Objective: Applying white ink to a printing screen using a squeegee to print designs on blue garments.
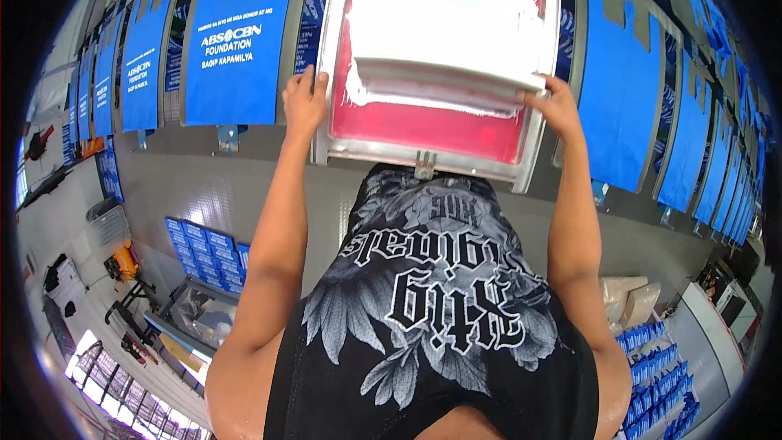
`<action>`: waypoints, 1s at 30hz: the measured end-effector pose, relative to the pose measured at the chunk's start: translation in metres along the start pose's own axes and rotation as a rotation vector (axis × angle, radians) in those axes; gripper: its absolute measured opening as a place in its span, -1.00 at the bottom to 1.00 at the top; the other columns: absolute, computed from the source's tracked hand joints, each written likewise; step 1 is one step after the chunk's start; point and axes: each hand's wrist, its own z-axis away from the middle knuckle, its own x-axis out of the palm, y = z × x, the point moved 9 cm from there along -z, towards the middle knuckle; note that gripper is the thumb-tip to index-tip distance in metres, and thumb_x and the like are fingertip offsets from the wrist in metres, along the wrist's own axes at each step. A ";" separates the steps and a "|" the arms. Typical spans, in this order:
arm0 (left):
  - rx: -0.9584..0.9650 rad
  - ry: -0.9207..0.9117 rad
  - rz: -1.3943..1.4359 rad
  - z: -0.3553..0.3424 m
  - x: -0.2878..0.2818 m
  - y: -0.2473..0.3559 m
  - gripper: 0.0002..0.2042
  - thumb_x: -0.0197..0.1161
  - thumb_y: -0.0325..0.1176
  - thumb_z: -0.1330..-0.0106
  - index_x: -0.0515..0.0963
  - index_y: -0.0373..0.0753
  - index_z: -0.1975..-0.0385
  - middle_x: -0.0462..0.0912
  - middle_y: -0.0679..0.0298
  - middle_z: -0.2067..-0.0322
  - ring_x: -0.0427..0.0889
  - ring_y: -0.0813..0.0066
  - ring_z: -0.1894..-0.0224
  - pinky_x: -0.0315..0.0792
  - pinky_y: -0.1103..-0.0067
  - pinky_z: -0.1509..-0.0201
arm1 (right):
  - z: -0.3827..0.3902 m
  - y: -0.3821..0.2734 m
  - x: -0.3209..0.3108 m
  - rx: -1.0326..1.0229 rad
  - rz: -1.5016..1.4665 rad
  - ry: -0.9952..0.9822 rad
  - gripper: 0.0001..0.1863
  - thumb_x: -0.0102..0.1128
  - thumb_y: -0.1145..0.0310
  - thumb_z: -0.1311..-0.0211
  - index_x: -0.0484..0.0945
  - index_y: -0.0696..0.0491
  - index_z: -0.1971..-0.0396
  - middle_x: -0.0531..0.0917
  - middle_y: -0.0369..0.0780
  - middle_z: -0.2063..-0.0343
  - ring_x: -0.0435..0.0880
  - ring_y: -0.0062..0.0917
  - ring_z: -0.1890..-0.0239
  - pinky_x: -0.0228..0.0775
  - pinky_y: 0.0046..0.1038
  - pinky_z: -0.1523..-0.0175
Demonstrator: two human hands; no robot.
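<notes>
In front of me lies a silk-screen frame [481, 165] with pale metal rails and red mesh [423, 130]. A thick spread of white ink [440, 12] covers much of the mesh. Across the ink's near part rests a long pale squeegee [444, 73]. My right hand [560, 106] is closed on the squeegee's right end, beside the frame's right rail. At the left rail, my left hand [305, 99] is closed around the frame's edge, thumb on top. Some fingertips of both hands are hidden.
Blue bags [232, 41] lie flat in a row on the left, with more blue bags [623, 81] on the right. A metal clip [425, 165] sits at the frame's near edge. Behind me are stacked blue bags [208, 248] and a grey bin [191, 310].
</notes>
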 end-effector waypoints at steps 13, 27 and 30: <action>0.759 -0.106 -0.274 -0.039 -0.017 0.218 -0.81 0.30 -0.36 0.04 0.55 -0.22 0.41 0.60 0.11 0.47 0.58 0.12 0.32 0.43 0.32 0.23 | -0.033 -0.109 0.000 -0.410 0.897 0.135 -0.66 0.12 0.51 0.21 0.56 0.03 0.29 0.65 -0.14 0.41 0.62 -0.25 0.30 0.40 -0.21 0.17; 0.678 -0.149 -0.212 0.079 0.007 0.143 -0.62 0.29 -0.54 0.33 0.53 -0.22 0.35 0.54 0.21 0.39 0.50 0.22 0.21 0.33 0.36 0.09 | 0.073 -0.051 0.062 -0.289 0.805 0.042 -0.51 0.12 0.63 0.36 0.53 0.05 0.23 0.60 -0.22 0.30 0.51 -0.33 0.13 -0.05 -0.03 -0.32; 0.702 -0.065 -0.176 0.038 0.021 0.141 -0.66 0.27 -0.57 0.31 0.56 -0.24 0.39 0.57 0.16 0.40 0.53 0.17 0.24 0.38 0.35 0.11 | 0.033 -0.053 0.051 -0.380 0.832 0.105 -0.52 0.18 0.58 0.34 0.54 0.02 0.21 0.61 -0.23 0.33 0.53 -0.34 0.18 -0.01 -0.06 -0.31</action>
